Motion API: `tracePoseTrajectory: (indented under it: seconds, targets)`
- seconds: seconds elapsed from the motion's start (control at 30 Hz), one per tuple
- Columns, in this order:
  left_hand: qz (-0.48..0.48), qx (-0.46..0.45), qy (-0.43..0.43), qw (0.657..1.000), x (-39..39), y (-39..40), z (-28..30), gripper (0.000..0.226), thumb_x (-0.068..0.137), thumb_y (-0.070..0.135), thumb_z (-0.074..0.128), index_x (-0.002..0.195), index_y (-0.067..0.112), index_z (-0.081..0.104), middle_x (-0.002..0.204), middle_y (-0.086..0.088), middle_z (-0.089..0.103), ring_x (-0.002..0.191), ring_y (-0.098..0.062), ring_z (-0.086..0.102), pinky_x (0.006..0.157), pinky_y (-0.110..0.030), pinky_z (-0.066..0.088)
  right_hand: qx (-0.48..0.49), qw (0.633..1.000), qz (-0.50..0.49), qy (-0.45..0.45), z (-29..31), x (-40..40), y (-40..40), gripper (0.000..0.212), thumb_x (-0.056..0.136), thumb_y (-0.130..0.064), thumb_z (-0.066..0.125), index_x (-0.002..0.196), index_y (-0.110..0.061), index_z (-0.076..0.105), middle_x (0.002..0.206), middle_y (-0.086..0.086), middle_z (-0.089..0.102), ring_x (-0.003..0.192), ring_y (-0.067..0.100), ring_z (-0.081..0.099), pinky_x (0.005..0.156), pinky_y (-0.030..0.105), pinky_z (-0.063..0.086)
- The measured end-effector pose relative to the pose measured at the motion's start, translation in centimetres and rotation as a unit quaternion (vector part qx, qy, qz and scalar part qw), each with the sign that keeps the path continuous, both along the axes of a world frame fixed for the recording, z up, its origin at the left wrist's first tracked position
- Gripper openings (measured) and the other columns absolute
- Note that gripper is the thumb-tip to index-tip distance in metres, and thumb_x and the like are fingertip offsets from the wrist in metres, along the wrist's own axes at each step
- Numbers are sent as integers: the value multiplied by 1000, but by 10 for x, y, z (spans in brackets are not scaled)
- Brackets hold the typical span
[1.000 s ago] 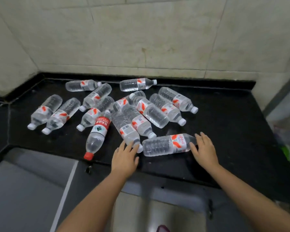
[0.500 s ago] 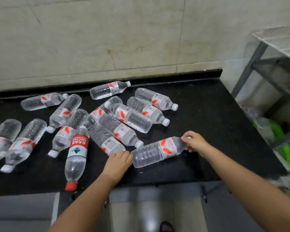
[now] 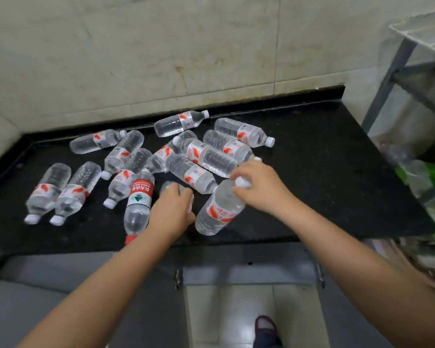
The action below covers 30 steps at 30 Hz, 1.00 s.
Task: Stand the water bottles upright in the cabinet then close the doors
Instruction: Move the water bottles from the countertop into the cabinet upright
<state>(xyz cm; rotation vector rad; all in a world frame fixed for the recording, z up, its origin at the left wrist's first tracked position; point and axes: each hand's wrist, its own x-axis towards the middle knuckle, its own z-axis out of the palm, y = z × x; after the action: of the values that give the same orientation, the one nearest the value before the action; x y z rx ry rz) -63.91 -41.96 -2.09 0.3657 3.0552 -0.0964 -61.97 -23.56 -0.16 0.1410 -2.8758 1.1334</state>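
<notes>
Nearest the camera, a foot (image 3: pixel 266 329) stands on pale floor tiles between the grey cabinet doors (image 3: pixel 246 271) under the counter; a seam and a small latch show on the door fronts. Above them runs the front edge of the black countertop (image 3: pixel 324 177).

Just inside that edge, the left hand (image 3: pixel 172 212) curls over a bottle end (image 3: pixel 172 188), most of which it hides. Beside it, the right hand (image 3: pixel 260 188) pinches the white cap and neck of a tilted bottle (image 3: pixel 217 209), whose base points toward the counter edge. A red-labelled bottle (image 3: pixel 138 199) lies just left of the left hand, its red cap at the very edge.

Farther in, the heap of lying bottles (image 3: pixel 206 156) crowds the middle, several touching or overlapping. Two bottles (image 3: pixel 60 192) lie side by side at the left, apart from the heap. One bottle (image 3: pixel 180 123) rests near the back rim against the tiled wall (image 3: pixel 161 59).

Bare counter stretches along the right side to the end edge, where a grey metal rack (image 3: pixel 397 71) stands with green plastic below it.
</notes>
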Motion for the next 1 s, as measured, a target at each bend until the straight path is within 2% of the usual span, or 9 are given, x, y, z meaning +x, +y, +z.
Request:
tracePoseTrajectory:
  seconds: [0.13, 0.3, 0.37, 0.43, 0.67, 0.83, 0.93, 1.0]
  targets:
    - [27, 47, 7, 999, 51, -3, 15, 35, 83, 20, 59, 113, 4, 51, 118, -19, 47, 103, -38, 53, 81, -40, 45, 58, 997, 43, 26, -2, 53, -26, 26, 82, -9, 61, 107, -8, 68, 115, 11, 58, 109, 27, 55, 89, 31, 44]
    - [14, 136, 22, 990, 124, -14, 17, 34, 83, 19, 59, 112, 3, 52, 113, -22, 48, 99, -40, 54, 77, -40, 44, 97, 993, 20, 67, -8, 121, -44, 26, 80, -2, 60, 104, -5, 70, 113, 17, 60, 105, 35, 56, 87, 33, 44]
    - [27, 170, 17, 985, 146, -19, 15, 34, 83, 19, 58, 112, 3, 52, 112, -23, 50, 97, -40, 54, 73, -36, 39, 138, 990, 18, 36, -11, 144, -43, 29, 83, -4, 57, 110, -7, 68, 117, 14, 59, 109, 33, 54, 90, 29, 40]
    - [52, 183, -24, 981, 161, -21, 5, 34, 83, 21, 58, 113, 4, 52, 112, -22, 52, 100, -40, 54, 76, -36, 42, 172, 985, 20, -17, -23, 163, -37, 32, 85, -7, 54, 115, -11, 66, 121, 11, 57, 113, 30, 52, 92, 28, 40]
    - [107, 134, -251, 953, 206, -2, -101, 39, 85, 25, 57, 117, 5, 51, 124, -20, 52, 114, -37, 52, 92, -34, 46, 206, 946, 31, -248, -122, 211, -2, 35, 85, -6, 54, 117, -14, 65, 124, 12, 58, 118, 28, 53, 96, 27, 44]
    - [120, 101, -327, 932, 205, 28, -168, 38, 90, 22, 52, 122, 2, 48, 126, -21, 47, 117, -37, 48, 96, -37, 43, 182, 932, 39, -310, -203, 206, 24, 37, 84, 1, 54, 119, -10, 63, 128, 12, 56, 121, 26, 50, 100, 26, 41]
    - [114, 91, -332, 932, 187, 39, -203, 39, 89, 21, 53, 123, 3, 48, 125, -21, 47, 116, -36, 48, 95, -37, 44, 150, 939, 6, -309, -246, 186, 37, 36, 81, 4, 60, 116, -4, 64, 125, 14, 57, 123, 27, 48, 98, 22, 39]
    - [106, 92, -325, 935, 168, 50, -233, 40, 90, 22, 54, 125, 5, 47, 125, -21, 47, 115, -35, 48, 95, -37, 44, 124, 945, -43, -298, -280, 169, 44, 36, 81, 8, 58, 115, -1, 65, 124, 16, 56, 123, 29, 46, 98, 22, 39]
